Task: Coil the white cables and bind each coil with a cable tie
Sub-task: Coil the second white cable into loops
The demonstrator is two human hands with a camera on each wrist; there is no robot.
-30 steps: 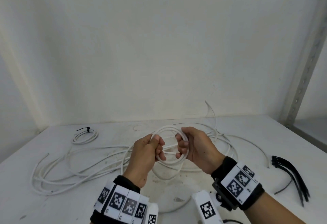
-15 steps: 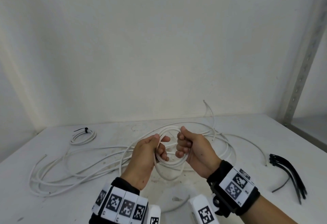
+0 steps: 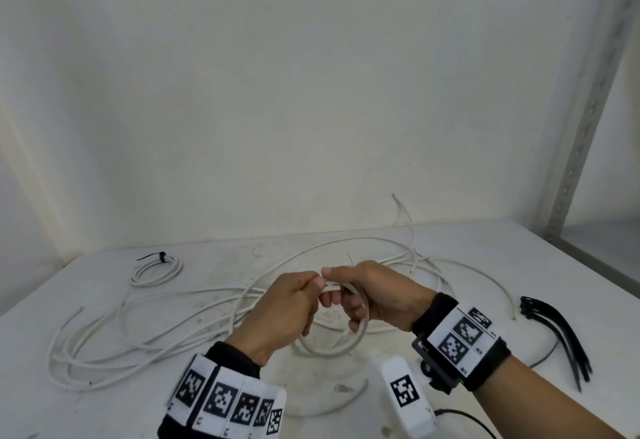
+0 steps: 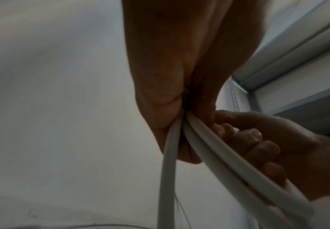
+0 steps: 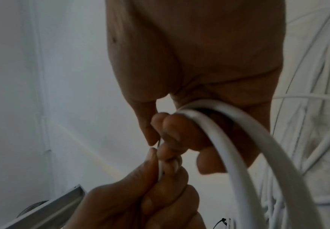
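Head view: left hand (image 3: 277, 310) and right hand (image 3: 375, 295), fingers curled, both gripped small coil of white round cable (image 3: 346, 341) above white table (image 3: 467, 258); black plastic cable ties (image 3: 557, 331) lay right.

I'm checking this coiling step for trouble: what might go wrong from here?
The small white cable coil is unbound, held only by the left hand and right hand; it may spring open. The black cable ties lie off to the right, so fetching one frees a hand. The loose white cables could snag.
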